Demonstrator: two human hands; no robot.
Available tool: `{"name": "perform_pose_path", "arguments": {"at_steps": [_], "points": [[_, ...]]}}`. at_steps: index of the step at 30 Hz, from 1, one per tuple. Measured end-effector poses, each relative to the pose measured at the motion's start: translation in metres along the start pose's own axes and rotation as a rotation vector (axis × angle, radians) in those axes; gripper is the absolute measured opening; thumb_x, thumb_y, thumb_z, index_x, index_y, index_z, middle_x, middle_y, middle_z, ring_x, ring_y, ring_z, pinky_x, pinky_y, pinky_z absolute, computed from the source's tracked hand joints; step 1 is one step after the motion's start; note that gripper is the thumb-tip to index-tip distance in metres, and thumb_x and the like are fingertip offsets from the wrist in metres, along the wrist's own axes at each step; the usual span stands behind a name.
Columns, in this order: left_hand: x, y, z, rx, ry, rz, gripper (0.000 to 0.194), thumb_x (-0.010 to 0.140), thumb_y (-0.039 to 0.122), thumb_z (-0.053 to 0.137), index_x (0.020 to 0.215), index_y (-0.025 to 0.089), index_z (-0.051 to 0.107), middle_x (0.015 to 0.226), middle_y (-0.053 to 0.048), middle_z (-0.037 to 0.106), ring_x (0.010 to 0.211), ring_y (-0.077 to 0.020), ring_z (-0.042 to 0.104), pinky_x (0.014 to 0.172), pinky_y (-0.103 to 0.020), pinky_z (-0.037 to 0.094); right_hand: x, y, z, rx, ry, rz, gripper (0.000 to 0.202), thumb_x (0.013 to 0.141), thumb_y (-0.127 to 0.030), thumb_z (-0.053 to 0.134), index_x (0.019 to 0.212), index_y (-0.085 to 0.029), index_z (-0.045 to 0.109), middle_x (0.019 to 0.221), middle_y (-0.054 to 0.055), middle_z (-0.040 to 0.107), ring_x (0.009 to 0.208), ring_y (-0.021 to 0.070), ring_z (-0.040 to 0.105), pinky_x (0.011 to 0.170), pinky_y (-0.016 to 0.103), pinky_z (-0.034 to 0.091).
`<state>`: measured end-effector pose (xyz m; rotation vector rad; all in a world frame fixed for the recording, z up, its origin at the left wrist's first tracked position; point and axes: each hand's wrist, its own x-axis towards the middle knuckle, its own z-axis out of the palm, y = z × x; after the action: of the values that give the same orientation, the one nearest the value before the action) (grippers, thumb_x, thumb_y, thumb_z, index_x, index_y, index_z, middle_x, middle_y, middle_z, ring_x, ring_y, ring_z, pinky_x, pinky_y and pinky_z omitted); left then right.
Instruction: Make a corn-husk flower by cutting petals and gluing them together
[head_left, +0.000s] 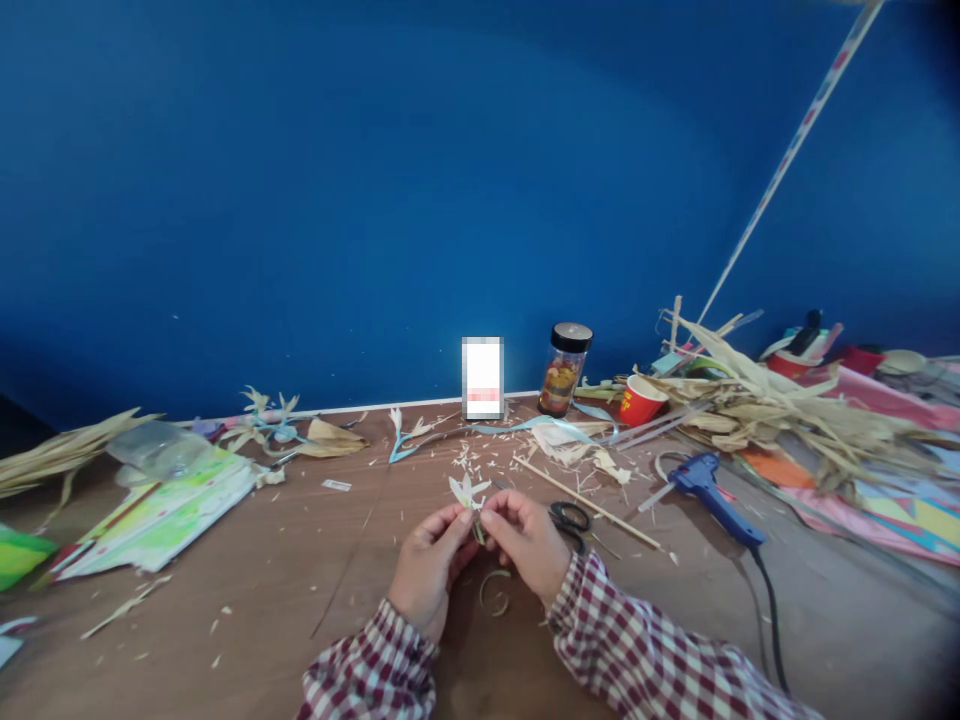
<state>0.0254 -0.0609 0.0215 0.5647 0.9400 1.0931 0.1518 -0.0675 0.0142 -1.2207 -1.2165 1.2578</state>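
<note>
Between my two hands is a small pale flower [469,491] with pointed, husk-like petals, its base pinched in my fingertips. My left hand [431,560] is closed on it from the left, thumb and forefinger together. From the right, my right hand [525,540] pinches the same base, so the fingers partly hide it. A curled pale strip [494,593] lies on the table just below the hands. Black-handled scissors [571,517] rest right beside my right hand, partly covered by it. Behind the flower, small pale scraps [471,459] are scattered.
A blue glue gun [716,497] with its cord lies at right, near a thin stick [592,503]. Farther back stand a lidded jar [564,370] and a red paper cup [643,400]. Dried husks [780,400] are heaped at right; a finished-looking flower stem [400,440] lies behind.
</note>
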Motion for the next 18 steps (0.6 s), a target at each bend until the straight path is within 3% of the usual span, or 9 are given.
{"name": "perform_pose_path", "arguments": {"at_steps": [8,18], "points": [[-0.0007,0.0005,0.003,-0.039,-0.067,-0.009,0.017,0.057,0.022,0.073,0.07,0.013,0.067,0.063,0.0,0.065,0.056,-0.0083,0.058,0.056,-0.019,0.047,0.0001,-0.0027,0.0019,0.024,-0.065,0.06,0.028,0.075,-0.042,0.053,0.072,-0.014,0.056,0.051,-0.004,0.05,0.039,0.0039,0.038,0.035,0.014,0.027],[-0.0015,-0.0016,0.0017,-0.023,-0.146,-0.023,0.019,0.06,0.025,0.071,0.075,0.013,0.068,0.062,-0.001,0.064,0.054,-0.009,0.056,0.058,-0.022,0.046,0.0005,-0.0008,0.0043,0.21,-0.1,0.147,0.031,0.07,-0.044,0.059,0.066,-0.014,0.051,0.051,-0.005,0.048,0.04,0.003,0.038,0.035,0.013,0.025]]}}
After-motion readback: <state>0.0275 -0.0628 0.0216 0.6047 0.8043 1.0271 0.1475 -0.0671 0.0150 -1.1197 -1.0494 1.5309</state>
